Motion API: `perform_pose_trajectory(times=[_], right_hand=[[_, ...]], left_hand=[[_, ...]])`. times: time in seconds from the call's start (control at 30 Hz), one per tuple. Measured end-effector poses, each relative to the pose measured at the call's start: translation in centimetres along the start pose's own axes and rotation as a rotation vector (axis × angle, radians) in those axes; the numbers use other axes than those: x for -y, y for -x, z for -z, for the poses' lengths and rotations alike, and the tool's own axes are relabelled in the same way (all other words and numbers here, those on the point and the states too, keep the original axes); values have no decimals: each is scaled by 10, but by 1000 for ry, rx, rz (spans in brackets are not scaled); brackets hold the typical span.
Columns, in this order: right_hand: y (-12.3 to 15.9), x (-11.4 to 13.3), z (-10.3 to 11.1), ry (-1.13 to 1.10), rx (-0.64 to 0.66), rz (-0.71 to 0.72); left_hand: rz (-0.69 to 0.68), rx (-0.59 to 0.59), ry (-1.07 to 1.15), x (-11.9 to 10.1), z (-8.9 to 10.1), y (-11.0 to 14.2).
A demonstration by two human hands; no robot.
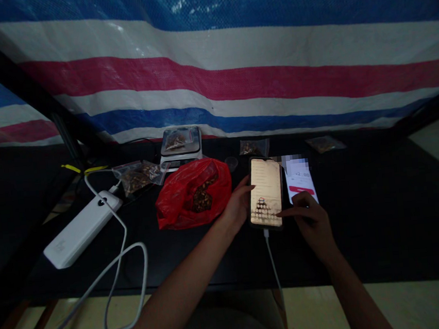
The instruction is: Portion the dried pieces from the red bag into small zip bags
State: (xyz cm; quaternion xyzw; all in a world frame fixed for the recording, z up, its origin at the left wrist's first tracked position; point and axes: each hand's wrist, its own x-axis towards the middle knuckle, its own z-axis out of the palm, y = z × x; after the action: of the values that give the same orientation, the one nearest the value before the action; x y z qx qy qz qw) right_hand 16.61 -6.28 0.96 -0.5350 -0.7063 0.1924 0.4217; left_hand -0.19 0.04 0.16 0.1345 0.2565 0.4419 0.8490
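A smartphone with a glowing cream-toned screen lies on the black table between the two hands, its charging cable running from its near end toward the person. The left hand rests against the phone's left edge, fingers loosely spread, steadying it rather than lifting it clear. The right hand is half curled, with its index finger stretched across the lower part of the screen; it has hold of nothing that can be seen. The phone's lines of text are too small and washed out to read. Just beyond the right hand lies a second phone showing a white screen with a red button, a blurred patch at the top and a short figure that cannot be read for certain. Left of the left hand sits a red plastic bag of dark pieces. Farther out are a digital scale carrying a small bag, more clear bags and a white power bank with a looping white cable. No brand or label is legible. A striped tarp hangs behind.
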Motion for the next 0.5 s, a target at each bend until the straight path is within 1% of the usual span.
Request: perform_pose_trajectory(times=[0.2, 0.5], right_hand=[[0, 2, 2, -39, 28, -12], [3, 0, 2, -67, 37, -36]], left_hand=[[9, -24, 19, 0, 0, 0], [0, 2, 11, 0, -1, 0]])
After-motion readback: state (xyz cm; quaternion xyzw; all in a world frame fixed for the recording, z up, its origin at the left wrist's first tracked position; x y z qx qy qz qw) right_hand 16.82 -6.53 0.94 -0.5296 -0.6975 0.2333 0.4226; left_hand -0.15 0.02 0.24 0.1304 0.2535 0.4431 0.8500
